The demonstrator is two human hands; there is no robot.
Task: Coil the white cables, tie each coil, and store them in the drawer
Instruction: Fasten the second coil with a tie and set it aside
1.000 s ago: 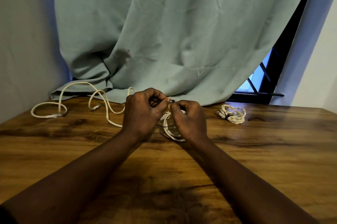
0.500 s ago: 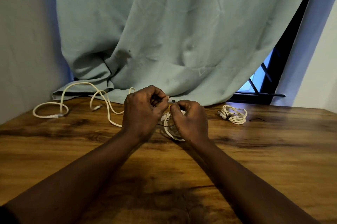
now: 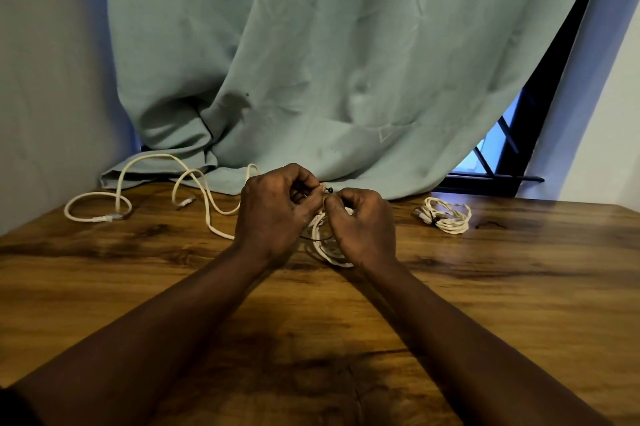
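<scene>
My left hand [image 3: 277, 211] and my right hand [image 3: 363, 224] meet over the middle of the wooden table [image 3: 485, 304]. Between them hangs a white cable coil [image 3: 329, 249], mostly hidden by the fingers. Both hands pinch a thin black tie [image 3: 327, 189] at the top of that coil; a thin black strand loops below. A loose white cable [image 3: 194, 183] sprawls uncoiled at the back left. A tied white coil [image 3: 446, 216] lies at the back right. No drawer is in view.
A pale green curtain [image 3: 329, 62] hangs behind the table and its hem rests on the back edge. A dark window frame [image 3: 519, 155] shows at the right. A wall [image 3: 45, 79] closes the left side.
Both hands stay at the coil and only the fingers shift slightly on the black tie. The loose cable and the tied coil have not moved.
</scene>
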